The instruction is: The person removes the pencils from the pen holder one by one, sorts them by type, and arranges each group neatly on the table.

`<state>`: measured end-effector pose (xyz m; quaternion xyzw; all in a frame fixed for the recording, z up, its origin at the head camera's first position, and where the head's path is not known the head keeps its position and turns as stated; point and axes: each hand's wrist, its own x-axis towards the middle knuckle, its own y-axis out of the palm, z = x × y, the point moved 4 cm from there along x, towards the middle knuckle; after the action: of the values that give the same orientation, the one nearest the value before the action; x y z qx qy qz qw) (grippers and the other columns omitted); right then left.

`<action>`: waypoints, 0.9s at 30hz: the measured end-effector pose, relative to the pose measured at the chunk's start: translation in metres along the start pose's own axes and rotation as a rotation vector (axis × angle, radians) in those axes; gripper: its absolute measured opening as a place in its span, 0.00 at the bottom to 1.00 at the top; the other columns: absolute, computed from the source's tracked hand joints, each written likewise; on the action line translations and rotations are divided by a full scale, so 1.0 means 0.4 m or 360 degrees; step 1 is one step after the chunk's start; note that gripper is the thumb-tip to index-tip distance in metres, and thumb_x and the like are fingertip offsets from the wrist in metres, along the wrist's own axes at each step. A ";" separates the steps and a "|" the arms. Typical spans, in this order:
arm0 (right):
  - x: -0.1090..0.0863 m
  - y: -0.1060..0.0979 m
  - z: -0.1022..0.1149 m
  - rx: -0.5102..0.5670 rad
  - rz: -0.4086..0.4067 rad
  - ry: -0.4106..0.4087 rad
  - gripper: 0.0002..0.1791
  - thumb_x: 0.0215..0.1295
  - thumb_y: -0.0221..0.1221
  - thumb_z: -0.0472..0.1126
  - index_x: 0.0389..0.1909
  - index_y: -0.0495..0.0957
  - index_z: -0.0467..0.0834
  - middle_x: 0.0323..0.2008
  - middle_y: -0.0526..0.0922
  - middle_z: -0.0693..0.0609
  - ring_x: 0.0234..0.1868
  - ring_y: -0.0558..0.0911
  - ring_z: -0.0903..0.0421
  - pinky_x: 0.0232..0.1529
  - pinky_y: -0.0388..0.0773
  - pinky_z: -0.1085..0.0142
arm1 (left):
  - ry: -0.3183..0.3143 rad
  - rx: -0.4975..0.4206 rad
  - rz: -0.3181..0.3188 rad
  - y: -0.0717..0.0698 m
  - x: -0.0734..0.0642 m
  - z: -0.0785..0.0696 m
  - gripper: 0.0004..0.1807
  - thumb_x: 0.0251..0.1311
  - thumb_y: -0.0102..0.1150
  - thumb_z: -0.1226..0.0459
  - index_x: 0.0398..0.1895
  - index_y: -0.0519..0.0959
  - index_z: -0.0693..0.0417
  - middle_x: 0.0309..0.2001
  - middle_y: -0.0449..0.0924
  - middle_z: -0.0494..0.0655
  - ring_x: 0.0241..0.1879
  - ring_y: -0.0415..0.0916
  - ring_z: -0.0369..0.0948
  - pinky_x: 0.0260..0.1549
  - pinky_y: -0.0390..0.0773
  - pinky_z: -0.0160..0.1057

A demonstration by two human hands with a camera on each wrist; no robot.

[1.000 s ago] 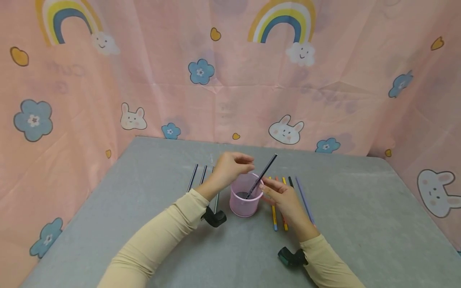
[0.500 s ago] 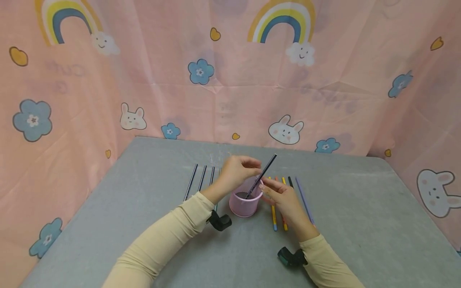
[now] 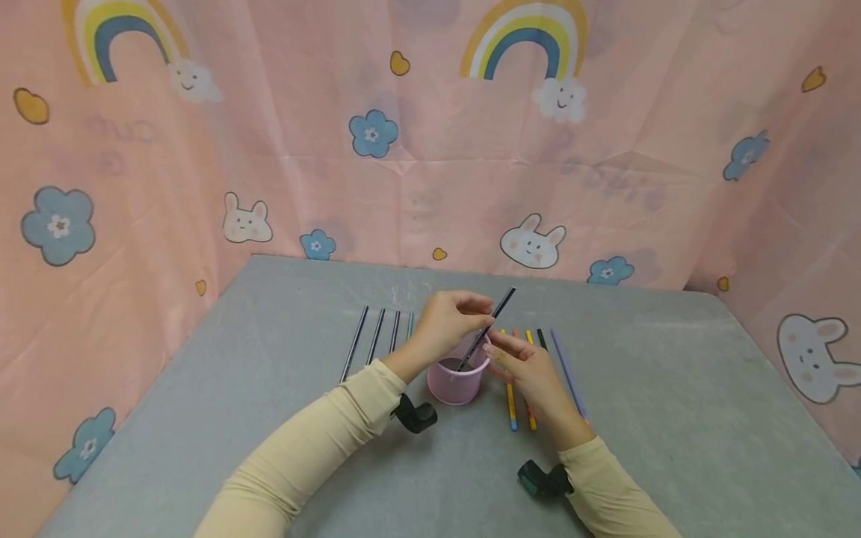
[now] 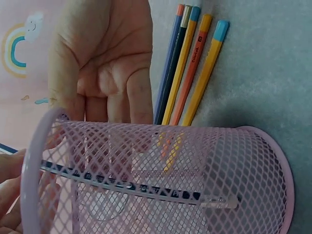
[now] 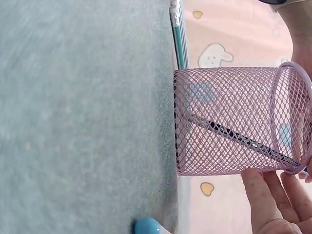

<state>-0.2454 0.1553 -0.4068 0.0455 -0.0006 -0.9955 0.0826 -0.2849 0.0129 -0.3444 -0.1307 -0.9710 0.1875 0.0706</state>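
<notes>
A pink mesh pencil holder [image 3: 454,388] stands upright on the grey table. One dark striped pencil [image 3: 506,300] leans inside it, its white eraser end [image 4: 222,201] down near the bottom. My left hand [image 3: 445,323] reaches over the rim and pinches this pencil by its upper part. On the holder's right side, my right hand [image 3: 530,371] holds the wall close to the rim with fingers and thumb. Through the mesh, the right hand's fingers show behind the wall in the left wrist view.
Left of the holder lie several dark pencils [image 3: 354,344] and a teal pencil [image 5: 180,46]. To its right are yellow pencils [image 3: 512,407], an orange-red pencil [image 4: 191,73], a black one and a purple pencil [image 3: 568,371]. A pink printed cloth [image 3: 430,187] hangs behind the table.
My left hand has moved right over the holder until its fingertips are at the leaning pencil. The right hand, the holder and the pencil have stayed in place.
</notes>
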 end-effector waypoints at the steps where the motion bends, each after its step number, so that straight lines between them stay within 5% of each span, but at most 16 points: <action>1: 0.000 0.000 0.000 -0.0002 0.0000 0.0002 0.31 0.65 0.56 0.43 0.65 0.61 0.32 0.70 0.56 0.43 0.73 0.44 0.53 0.49 0.77 0.69 | -0.0003 0.0007 0.0003 0.001 0.000 0.000 0.13 0.53 0.65 0.61 0.43 0.82 0.48 0.39 0.85 0.39 0.40 0.80 0.33 0.40 0.79 0.32; 13: 0.000 0.001 0.002 -0.0027 -0.0010 0.0010 0.30 0.65 0.56 0.43 0.64 0.63 0.35 0.71 0.52 0.47 0.74 0.38 0.53 0.51 0.76 0.66 | 0.0057 0.0084 0.0016 0.016 0.002 -0.002 0.12 0.54 0.64 0.63 0.43 0.82 0.51 0.39 0.85 0.42 0.38 0.80 0.33 0.35 0.79 0.29; 27: 0.002 0.002 0.003 0.0016 0.0015 -0.0036 0.29 0.64 0.57 0.43 0.64 0.64 0.35 0.70 0.56 0.44 0.74 0.41 0.52 0.53 0.75 0.62 | 0.0076 0.0058 -0.0091 -0.004 -0.002 -0.011 0.10 0.55 0.63 0.63 0.42 0.83 0.50 0.38 0.85 0.42 0.40 0.80 0.35 0.36 0.80 0.31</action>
<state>-0.2460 0.1544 -0.4055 0.0347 -0.0066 -0.9956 0.0871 -0.2838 0.0129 -0.3398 -0.1060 -0.9688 0.1999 0.1015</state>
